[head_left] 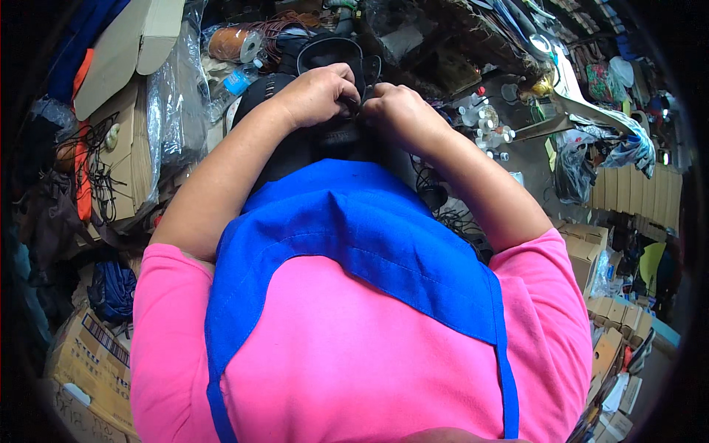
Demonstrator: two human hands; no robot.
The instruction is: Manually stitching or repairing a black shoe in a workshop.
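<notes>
Both my hands meet over a black, shoe-like item [329, 53] with a rounded, rimmed opening, at the top middle. My left hand [319, 96] is closed, its thumb and fingers pinched at the item's dark near part. Close on its right, my right hand [405, 114] has its fingers bent and pressed together against the same dark part. What either set of fingertips grips is too dark and covered to make out. Below the hands, a blue apron [354, 207] spreads over my lap and front.
Left of my hands are a spool of orange-brown cord [235, 44] and a plastic bottle with a blue label [238, 80]. Several small bottles [484, 122] stand beyond my right forearm. Cardboard boxes [96, 354] and plastic-wrapped goods [173, 103] crowd the left side.
</notes>
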